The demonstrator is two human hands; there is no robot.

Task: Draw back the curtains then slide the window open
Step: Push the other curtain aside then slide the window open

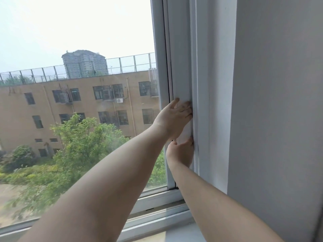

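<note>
On upright sash stile (180, 67): left hand (176, 117), right hand (181, 152) below.

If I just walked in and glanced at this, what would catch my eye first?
Two bare arms reaching up to the right side of the window, the left hand above the right hand, both pressed on the white sash edge. Next, the tan building filling the glass on the left, with a green tree below it.

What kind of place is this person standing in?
Probably an upper-floor room in a town, at a sliding window. Both hands press its white frame, and outside lie a tan block with a fenced roof and treetops below eye level.
</note>
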